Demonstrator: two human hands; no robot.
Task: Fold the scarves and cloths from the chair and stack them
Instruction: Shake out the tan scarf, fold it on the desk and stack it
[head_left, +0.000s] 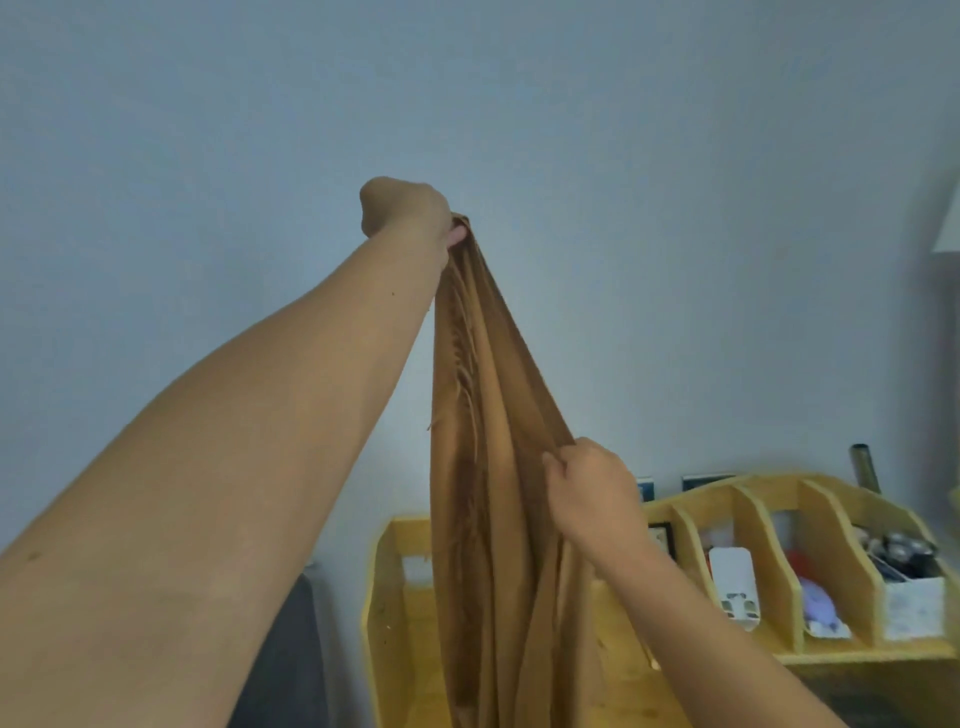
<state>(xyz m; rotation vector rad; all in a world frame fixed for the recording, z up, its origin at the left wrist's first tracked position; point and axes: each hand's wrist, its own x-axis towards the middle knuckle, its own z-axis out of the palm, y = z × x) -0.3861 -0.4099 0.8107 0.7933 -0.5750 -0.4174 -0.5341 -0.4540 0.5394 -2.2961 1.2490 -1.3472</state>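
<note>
We note the left forearm entering from the lower left of the frame and rising to the centre, where the left hand (410, 213) is raised high. Its fingers (457, 234) are clenched around the gathered top of a long brown fringed woven scarf (488, 467). The scarf hangs straight down from that grip through the middle of the frame and runs out of view at the bottom edge. A fringe of loose threads shows along its left fold.

The right forearm enters from the lower right. We record the right hand (592, 493) lower, just right of centre, its fingers and thumb pinching the right edge of the scarf and drawing it slightly outward, so that the cloth is taut between the two hands.

Behind the scarf, in the lower centre and lower right of the frame, stands a yellow wooden desk organiser with slanted dividers (769, 525). Its compartments hold a white rectangular device (732, 582), a pale purple item, and dark metallic objects we cannot identify. A dark grey upholstered surface (296, 649) shows at the lower left, partly behind the left arm. A plain pale blue-grey wall (675, 182) fills the upper frame.
</note>
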